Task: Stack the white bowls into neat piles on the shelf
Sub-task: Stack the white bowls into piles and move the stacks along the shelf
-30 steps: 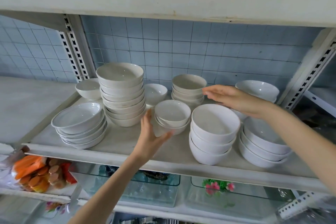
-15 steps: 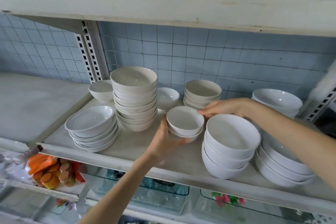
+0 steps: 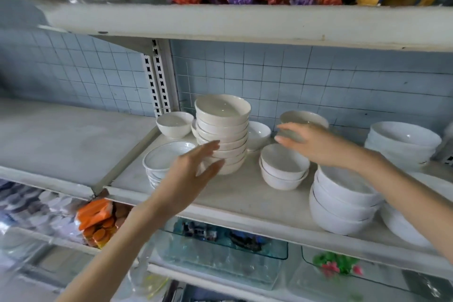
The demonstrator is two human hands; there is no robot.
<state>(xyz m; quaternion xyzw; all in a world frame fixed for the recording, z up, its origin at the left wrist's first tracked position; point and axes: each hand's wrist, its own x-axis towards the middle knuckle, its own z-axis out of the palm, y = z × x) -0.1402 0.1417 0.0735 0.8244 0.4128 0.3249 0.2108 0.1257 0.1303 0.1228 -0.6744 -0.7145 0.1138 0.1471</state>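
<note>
Several piles of white bowls stand on the white shelf (image 3: 245,200). My left hand (image 3: 193,174) is open with spread fingers, just in front of the base of the tall cream pile (image 3: 223,127), and holds nothing. My right hand (image 3: 313,144) reaches with straight fingers over the small two-bowl pile (image 3: 283,169) to the front of the back pile (image 3: 305,116); I cannot tell whether it touches it. A single bowl (image 3: 259,133) sits behind the tall pile. Another single bowl (image 3: 174,124) stands at the back left.
A pile of shallow bowls (image 3: 161,158) sits at the front left. Big white bowls (image 3: 343,203) are piled at the front right, with another pile (image 3: 402,144) behind. The upper shelf (image 3: 245,24) hangs close overhead. A slotted upright (image 3: 158,81) stands at the back left.
My left hand has let go of the small two-bowl pile and moved left to the tall pile. My right hand has moved back towards the rear pile. The view has shifted left and up.
</note>
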